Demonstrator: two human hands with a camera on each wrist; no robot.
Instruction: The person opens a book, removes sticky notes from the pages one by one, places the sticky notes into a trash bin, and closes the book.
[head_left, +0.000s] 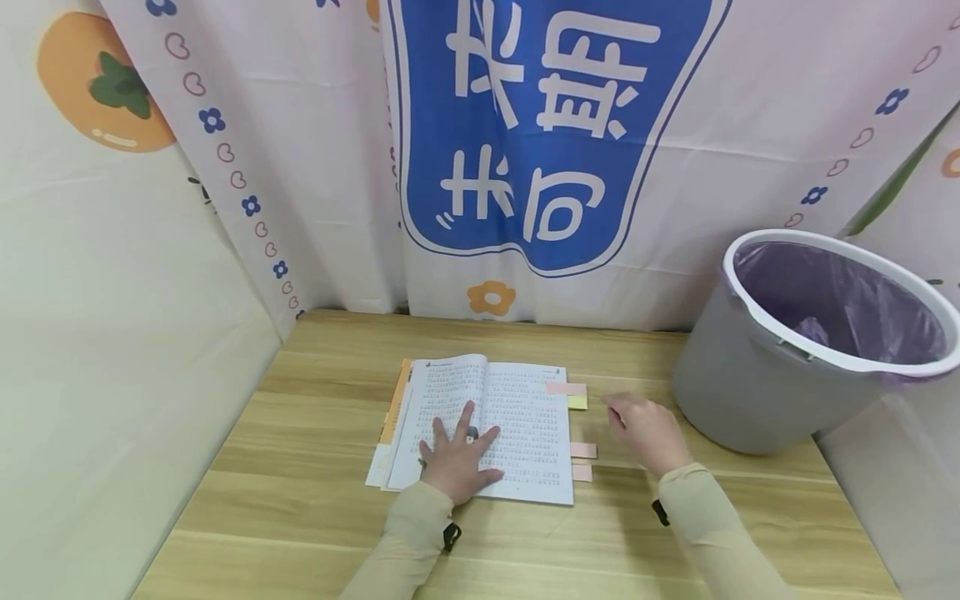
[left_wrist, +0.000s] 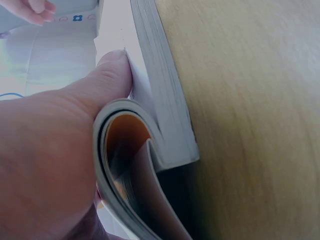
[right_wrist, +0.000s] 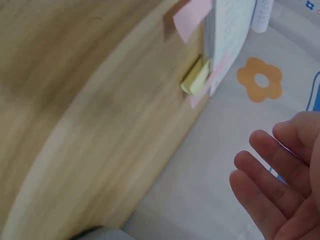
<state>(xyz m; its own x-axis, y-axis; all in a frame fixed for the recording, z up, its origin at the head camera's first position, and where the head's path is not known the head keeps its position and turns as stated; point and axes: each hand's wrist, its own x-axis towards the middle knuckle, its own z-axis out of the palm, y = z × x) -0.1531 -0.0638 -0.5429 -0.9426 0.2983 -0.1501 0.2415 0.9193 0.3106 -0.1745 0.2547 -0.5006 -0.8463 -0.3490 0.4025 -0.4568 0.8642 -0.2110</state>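
At the head view's lower centre, the left hand, fingers spread, lies on an open book, partly hiding it, while rightward the right hand holds nothing in loosely bent fingers, both sleeves cropped below.

Room on table L of book; gap btwn book & bin has R hand in it. Bin blocks R, curtain blocks back.

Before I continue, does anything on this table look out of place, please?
Perhaps the gray bin: it stands on the tabletop, right of the open book; bins usually stand on floors. Nothing looks spilled.
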